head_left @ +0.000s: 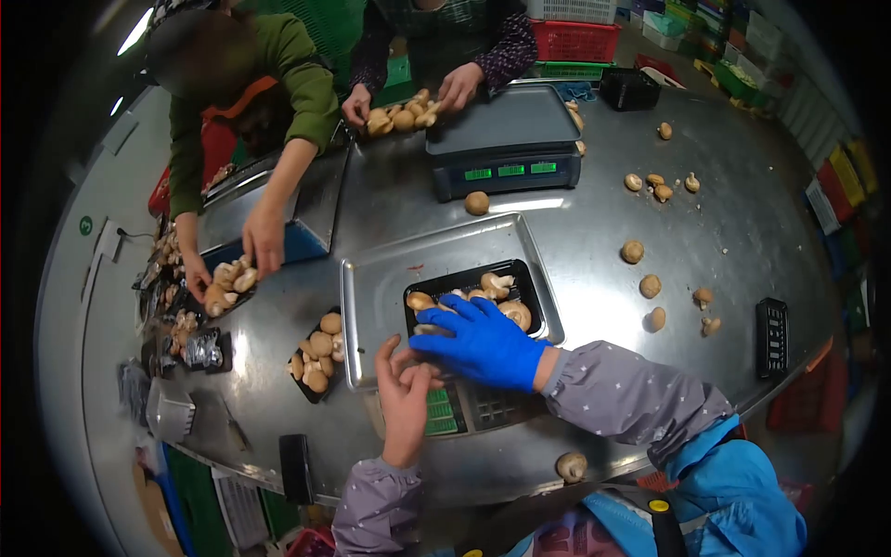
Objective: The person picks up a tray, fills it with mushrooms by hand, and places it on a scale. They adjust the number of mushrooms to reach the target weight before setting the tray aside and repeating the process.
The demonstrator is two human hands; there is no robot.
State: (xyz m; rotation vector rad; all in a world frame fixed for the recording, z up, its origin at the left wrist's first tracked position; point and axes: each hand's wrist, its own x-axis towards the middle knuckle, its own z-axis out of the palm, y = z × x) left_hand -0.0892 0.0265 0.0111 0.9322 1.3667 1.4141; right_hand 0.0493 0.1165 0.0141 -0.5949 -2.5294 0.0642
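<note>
My right hand [483, 342], in a blue glove, lies with spread fingers over the mushrooms [513, 314] in a black tray [464, 277]. That tray rests in a shallow metal pan [380, 265]. My left hand [406, 395], bare, is at the pan's near edge, beside the gloved fingertips. Its fingers are bent and apart, and nothing shows in them. A scale with a green display [444, 411] is partly hidden under the pan. To the left of the pan stands another black tray [314, 393] of mushrooms [321, 343].
Two people across the table handle mushroom trays, one at the left [264, 232], one at the top [461, 85]. A large scale [506, 125] stands at the back. Loose mushrooms [632, 252] and an empty black tray [771, 336] are at the right. A knife [235, 429] lies left.
</note>
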